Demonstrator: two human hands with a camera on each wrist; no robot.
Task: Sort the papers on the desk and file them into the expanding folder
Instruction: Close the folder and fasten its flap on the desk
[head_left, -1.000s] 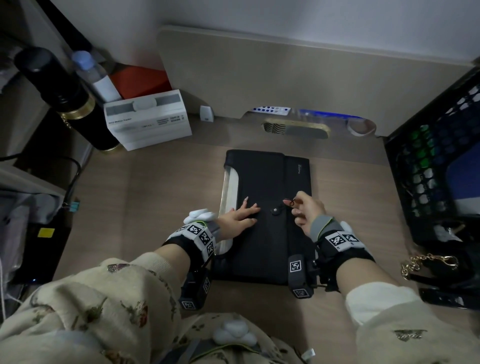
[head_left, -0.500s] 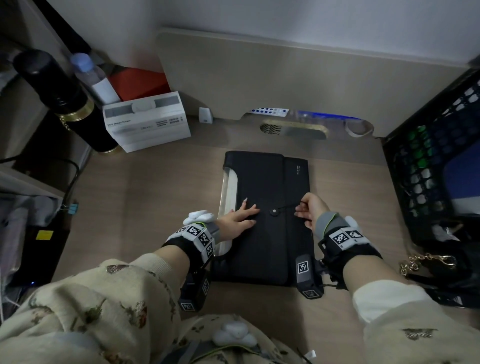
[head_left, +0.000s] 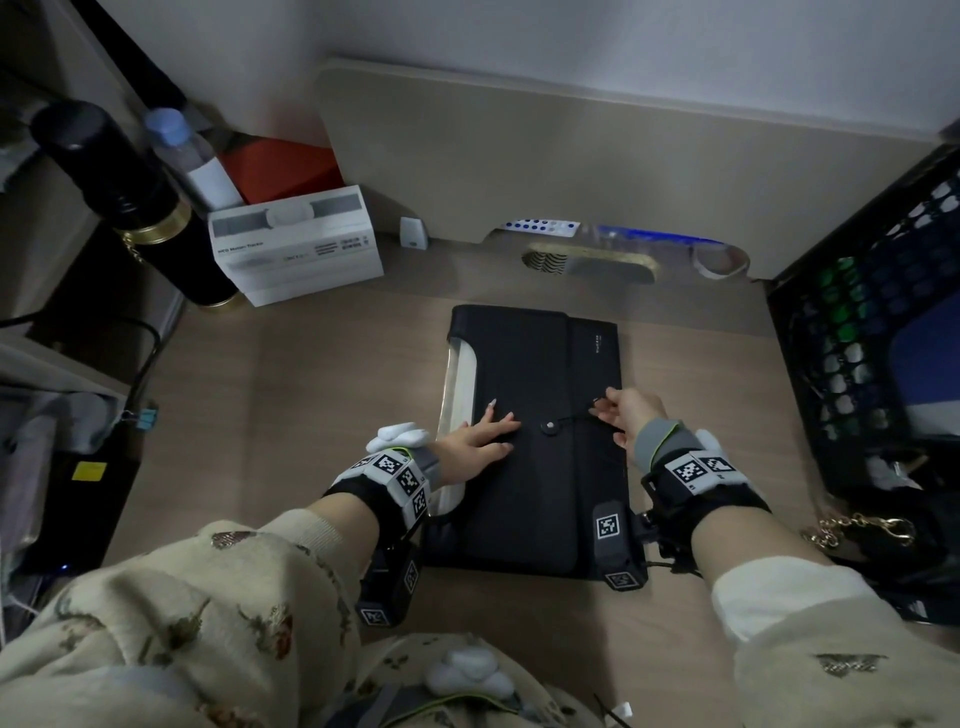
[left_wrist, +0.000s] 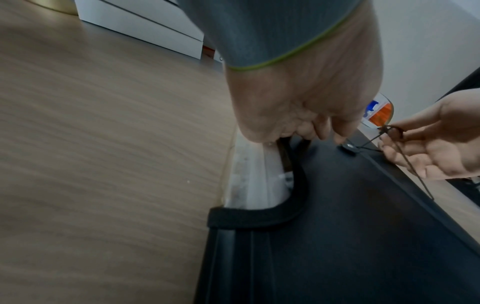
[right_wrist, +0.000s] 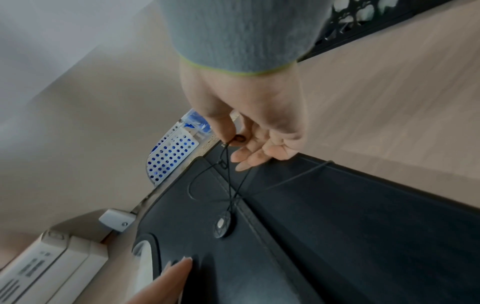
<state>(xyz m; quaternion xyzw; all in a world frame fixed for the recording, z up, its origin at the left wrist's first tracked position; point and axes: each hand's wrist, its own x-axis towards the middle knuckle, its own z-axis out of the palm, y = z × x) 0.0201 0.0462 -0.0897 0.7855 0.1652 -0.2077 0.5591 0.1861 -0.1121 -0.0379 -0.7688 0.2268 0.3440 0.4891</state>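
Observation:
A black expanding folder (head_left: 524, 364) lies flat in the middle of the desk, its flap closed, white papers (head_left: 460, 379) showing at its left edge. My left hand (head_left: 483, 431) rests flat on the folder, fingers spread, just left of the round button (head_left: 548, 427). My right hand (head_left: 621, 410) pinches the end of the thin black elastic cord (right_wrist: 233, 176) between thumb and forefinger; the cord runs from the button (right_wrist: 222, 225) up to the fingers (right_wrist: 237, 139). In the left wrist view the cord (left_wrist: 389, 133) is taut between the button (left_wrist: 349, 147) and the right hand (left_wrist: 428, 142).
A white box (head_left: 296, 244), a black flask (head_left: 130, 197) and a water bottle (head_left: 192, 156) stand at the back left. A black mesh crate (head_left: 872, 332) borders the right side. A gold chain (head_left: 857, 527) lies at the right. The desk's back panel (head_left: 571, 156) stands behind the folder.
My right hand pulled the cord out to the right of the button, then moved slightly up and back toward it. The left hand has stayed pressed on the folder.

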